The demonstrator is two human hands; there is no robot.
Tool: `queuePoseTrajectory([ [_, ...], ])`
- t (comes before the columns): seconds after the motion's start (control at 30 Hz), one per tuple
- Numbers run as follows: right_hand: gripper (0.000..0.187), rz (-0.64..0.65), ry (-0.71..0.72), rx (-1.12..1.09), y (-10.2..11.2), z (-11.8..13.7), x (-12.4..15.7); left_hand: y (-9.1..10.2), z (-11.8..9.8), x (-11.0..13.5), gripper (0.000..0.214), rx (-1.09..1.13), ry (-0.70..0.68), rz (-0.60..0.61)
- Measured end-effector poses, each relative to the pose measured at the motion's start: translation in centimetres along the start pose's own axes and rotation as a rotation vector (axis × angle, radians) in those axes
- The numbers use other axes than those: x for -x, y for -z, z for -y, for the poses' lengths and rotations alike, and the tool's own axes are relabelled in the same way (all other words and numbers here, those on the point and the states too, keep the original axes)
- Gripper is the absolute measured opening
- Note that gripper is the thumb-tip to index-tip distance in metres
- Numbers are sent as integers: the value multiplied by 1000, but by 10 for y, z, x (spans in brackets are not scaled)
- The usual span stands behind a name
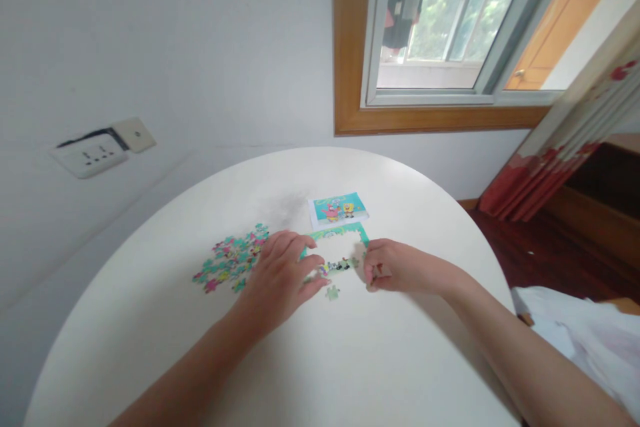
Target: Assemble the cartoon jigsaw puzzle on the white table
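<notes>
A partly assembled jigsaw puzzle (364, 235) lies on the white table, with a green border along its top and some joined pieces along the bottom. My left hand (283, 270) rests over its left side, fingers spread and curved, hiding that edge. At the lower right corner, my right hand (387, 265) is closed in a pinch on a small puzzle piece, mostly covered by the fingertips. One loose pale green piece (333, 292) sits just below the puzzle, between the hands. Left of my left hand is a heap of loose puzzle pieces (230, 257), pink, green and yellow.
A picture card (340, 209) with cartoon figures lies just beyond the puzzle. The round white table (320, 373) meets the wall near a wood-framed window (350, 121). A wall socket (95, 155) is at left; a curtain (545, 153) and white cloth (575, 327) are at right.
</notes>
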State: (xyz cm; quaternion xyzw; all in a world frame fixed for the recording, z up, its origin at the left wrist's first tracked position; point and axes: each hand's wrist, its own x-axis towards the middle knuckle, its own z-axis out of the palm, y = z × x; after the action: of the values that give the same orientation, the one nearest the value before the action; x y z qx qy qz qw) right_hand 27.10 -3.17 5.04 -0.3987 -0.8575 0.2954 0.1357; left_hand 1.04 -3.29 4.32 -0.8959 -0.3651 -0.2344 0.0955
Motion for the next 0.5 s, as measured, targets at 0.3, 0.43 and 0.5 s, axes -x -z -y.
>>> queuePoseTrajectory([
  [0.3, 6, -101, -90, -314, -4, 7, -5, 1, -6, 0, 15, 42, -20, -38],
  [0.43, 21, -182, -114, -662, -14, 14, -15, 1, -9, -1, 16, 42, -35, -62],
  [0.5, 26, -196, -154, -734, -19, 17, -20, 2, -10, -2, 16, 42, -37, -67],
])
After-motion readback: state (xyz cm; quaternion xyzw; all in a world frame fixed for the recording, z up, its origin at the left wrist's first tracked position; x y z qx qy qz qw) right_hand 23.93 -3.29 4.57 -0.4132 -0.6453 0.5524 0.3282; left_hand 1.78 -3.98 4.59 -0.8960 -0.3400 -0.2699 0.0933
